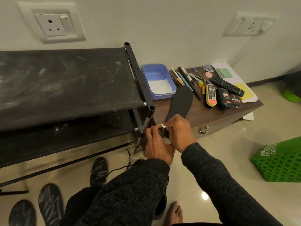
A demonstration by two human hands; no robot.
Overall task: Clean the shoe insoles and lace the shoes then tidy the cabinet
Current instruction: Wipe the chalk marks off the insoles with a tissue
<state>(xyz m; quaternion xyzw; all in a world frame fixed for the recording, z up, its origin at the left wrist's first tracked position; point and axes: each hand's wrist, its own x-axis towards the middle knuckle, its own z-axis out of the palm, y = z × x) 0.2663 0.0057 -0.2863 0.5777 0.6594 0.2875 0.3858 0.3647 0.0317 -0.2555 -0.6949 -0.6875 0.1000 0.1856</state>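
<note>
I hold a dark grey insole by its heel end, with its toe end pointing up over the brown low cabinet. My left hand grips the heel from below. My right hand presses a small white wipe against the insole near the heel. Three more insoles with pale zigzag marks lie on the floor at the lower left. A black lace trails on the floor under my left forearm. A black shoe shows partly behind my left sleeve.
A dusty black shoe rack stands at left. On the cabinet sit a blue tub holding white paper, pens, polish bottles, a remote and papers. A green crate stands at right. My bare foot rests on the tiled floor.
</note>
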